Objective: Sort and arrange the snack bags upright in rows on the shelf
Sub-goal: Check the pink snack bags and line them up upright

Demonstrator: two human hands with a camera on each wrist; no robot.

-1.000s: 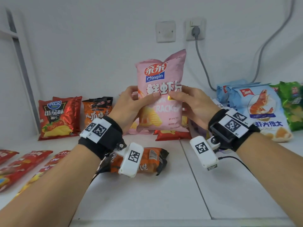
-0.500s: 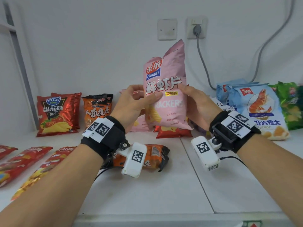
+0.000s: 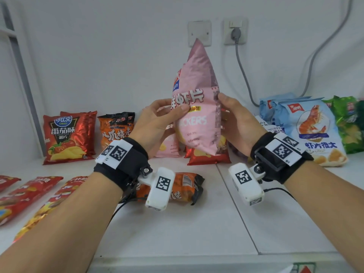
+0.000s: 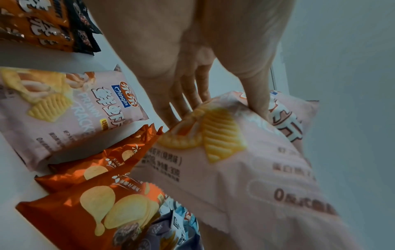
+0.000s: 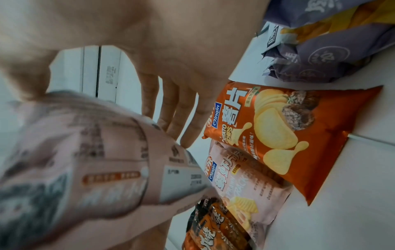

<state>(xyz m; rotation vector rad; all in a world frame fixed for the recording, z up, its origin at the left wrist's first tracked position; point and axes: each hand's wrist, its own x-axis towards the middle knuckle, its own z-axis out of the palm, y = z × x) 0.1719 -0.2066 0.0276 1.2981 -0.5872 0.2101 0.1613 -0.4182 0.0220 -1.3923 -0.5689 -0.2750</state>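
A pink prawn-cracker bag (image 3: 197, 107) is held upright in mid-air above the white shelf (image 3: 177, 223), turned so its side seam faces me. My left hand (image 3: 157, 119) grips its left edge, thumb on the front (image 4: 256, 104). My right hand (image 3: 234, 119) grips its right edge, thumb on the back seam, and the bag's printed back (image 5: 85, 152) fills the right wrist view. A second pink bag (image 3: 167, 146) stands behind, by the wall, next to an orange-red chip bag (image 3: 206, 156).
Red tomato chip bags (image 3: 67, 134) and an orange-black bag (image 3: 116, 129) stand at the back left. One orange bag (image 3: 181, 188) lies flat under my left wrist. Red bags (image 3: 29, 194) lie at the left. Blue (image 3: 313, 131) and green (image 3: 350, 123) bags stand right. A cable (image 3: 244, 75) hangs from the socket.
Both hands have lifted the pink bag higher and twisted it clockwise, so its front now faces left and its side seam shows.
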